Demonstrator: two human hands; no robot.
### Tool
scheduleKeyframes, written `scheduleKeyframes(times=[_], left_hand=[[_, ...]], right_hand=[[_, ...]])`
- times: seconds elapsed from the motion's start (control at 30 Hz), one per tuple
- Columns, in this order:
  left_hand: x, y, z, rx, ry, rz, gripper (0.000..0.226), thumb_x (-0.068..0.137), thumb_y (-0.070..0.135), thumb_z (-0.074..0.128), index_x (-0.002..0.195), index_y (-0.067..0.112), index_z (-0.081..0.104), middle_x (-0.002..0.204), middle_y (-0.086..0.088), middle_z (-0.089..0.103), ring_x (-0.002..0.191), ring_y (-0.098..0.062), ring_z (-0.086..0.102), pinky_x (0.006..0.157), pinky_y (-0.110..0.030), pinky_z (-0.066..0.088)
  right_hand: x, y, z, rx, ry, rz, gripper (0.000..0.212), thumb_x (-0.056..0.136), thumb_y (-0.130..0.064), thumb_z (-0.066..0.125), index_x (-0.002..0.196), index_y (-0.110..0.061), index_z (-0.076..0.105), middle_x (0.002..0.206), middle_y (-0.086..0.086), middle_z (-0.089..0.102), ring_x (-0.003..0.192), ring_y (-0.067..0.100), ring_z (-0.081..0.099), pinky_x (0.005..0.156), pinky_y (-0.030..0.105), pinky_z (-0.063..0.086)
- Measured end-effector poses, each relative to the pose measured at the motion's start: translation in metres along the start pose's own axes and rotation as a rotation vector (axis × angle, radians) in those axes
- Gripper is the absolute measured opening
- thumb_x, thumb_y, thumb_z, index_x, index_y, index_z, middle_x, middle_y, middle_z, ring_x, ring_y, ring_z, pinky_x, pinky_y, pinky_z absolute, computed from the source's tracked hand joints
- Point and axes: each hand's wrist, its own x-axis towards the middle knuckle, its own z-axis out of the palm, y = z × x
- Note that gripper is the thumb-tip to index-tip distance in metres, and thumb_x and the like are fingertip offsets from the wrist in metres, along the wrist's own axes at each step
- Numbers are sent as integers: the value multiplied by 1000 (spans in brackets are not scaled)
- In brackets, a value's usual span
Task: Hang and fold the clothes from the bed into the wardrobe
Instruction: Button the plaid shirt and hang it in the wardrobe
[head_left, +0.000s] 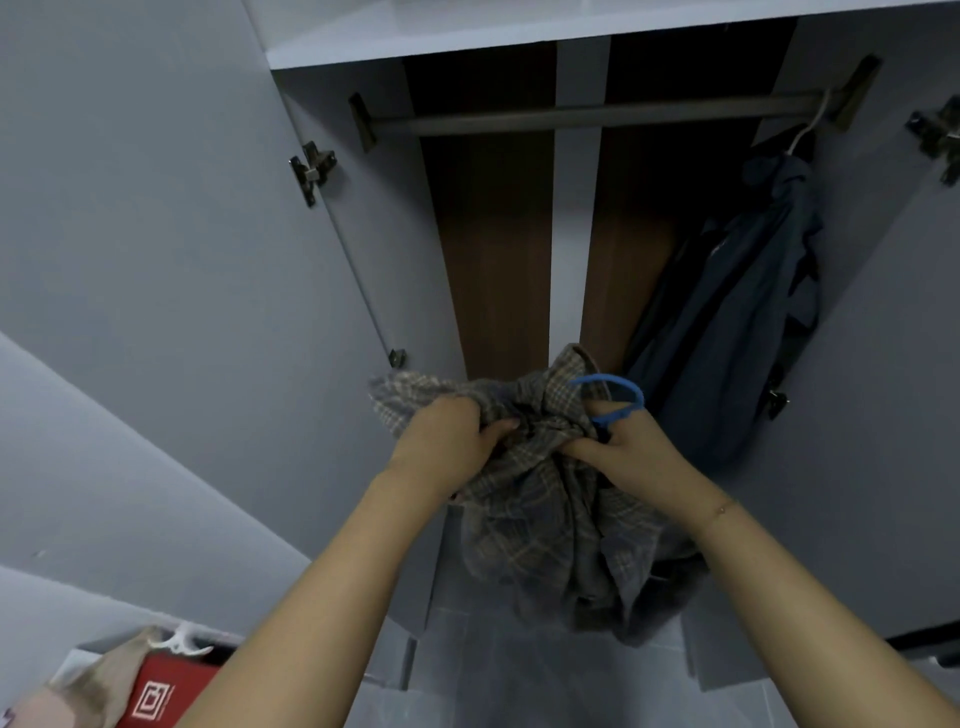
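Note:
A grey plaid shirt (540, 514) hangs bunched in front of the open wardrobe. My left hand (447, 441) grips its fabric on the left side. My right hand (634, 452) holds the shirt's collar area together with a blue plastic hanger (618, 395), whose hook curves up above my fingers. The rest of the hanger is hidden inside the cloth. The wardrobe's metal rail (587, 117) runs across the top, well above both hands.
A dark blue garment (737, 332) hangs on a white hanger at the rail's right end. Both wardrobe doors (156, 234) stand open to either side. A box with a red item and a white hanger (176, 644) sits at the lower left. Grey tiled floor lies below.

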Motion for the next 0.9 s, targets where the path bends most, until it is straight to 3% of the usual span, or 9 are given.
scheduleKeyframes(times=[0.07, 0.13, 0.27, 0.4, 0.47, 0.57, 0.67, 0.77, 0.9], left_hand=[[0, 1, 10, -186, -32, 4, 52, 98, 37, 55, 56, 12, 37, 53, -1, 40, 44, -6, 36, 43, -19, 29], [0, 4, 15, -450, 59, -33, 51, 98, 29, 56, 54, 11, 36, 51, -2, 39, 42, -5, 38, 44, -17, 30], [7, 13, -4, -728, 281, -111, 39, 101, 27, 52, 63, 16, 52, 56, 10, 53, 48, 9, 50, 53, -5, 39], [22, 3, -56, -1769, 265, -466, 37, 103, 31, 45, 69, 17, 49, 42, 7, 52, 28, -3, 42, 31, -15, 37], [22, -10, -80, -2016, 340, -660, 37, 102, 27, 47, 69, 10, 51, 47, -3, 56, 37, -8, 52, 36, -20, 47], [12, -20, -81, -2220, 361, -743, 31, 102, 13, 47, 80, -7, 56, 77, -12, 67, 72, -15, 63, 49, -33, 54], [-3, -16, -62, -2363, 189, -538, 45, 104, 22, 43, 69, 0, 61, 59, -6, 64, 53, -9, 62, 48, -19, 54], [-17, -5, -38, -2134, 14, -441, 40, 97, 39, 46, 101, 4, 65, 103, -9, 70, 108, -16, 67, 96, -29, 52], [-35, 3, -16, -1951, -173, -437, 61, 89, 43, 53, 138, 8, 50, 136, -11, 59, 127, -25, 55, 113, -43, 35]], right_hand=[[-2, 2, 2, -168, 49, -18, 17, 89, -20, 68, 105, -12, 68, 95, 5, 71, 91, 21, 65, 82, 46, 53], [-6, 2, 4, -367, 110, -89, 8, 87, -27, 70, 90, -22, 64, 80, -3, 65, 77, 16, 61, 66, 36, 50], [-7, 10, 15, -615, 106, -38, 43, 83, -23, 70, 60, -30, 34, 60, -10, 43, 62, 15, 52, 50, 29, 36], [-7, 38, 7, -506, 128, 202, 24, 88, -16, 61, 66, -15, 54, 72, 5, 60, 70, 22, 60, 64, 38, 51], [-9, 46, -4, -380, 170, 226, 31, 89, -5, 59, 63, -19, 52, 67, 3, 56, 65, 17, 54, 64, 36, 44], [-2, 46, -14, -214, 197, 324, 35, 87, -2, 60, 57, -11, 44, 64, 13, 55, 65, 25, 52, 62, 34, 40], [8, 38, -11, -243, 167, 301, 29, 88, -1, 57, 61, -9, 48, 67, 12, 57, 67, 25, 54, 63, 34, 42], [8, 20, -10, 20, 26, 307, 22, 85, 0, 65, 97, -18, 62, 92, 7, 69, 87, 20, 64, 81, 34, 53], [3, 3, -2, 505, -147, 331, 21, 88, -18, 66, 70, -29, 60, 53, -8, 50, 45, 4, 46, 44, 15, 37]])
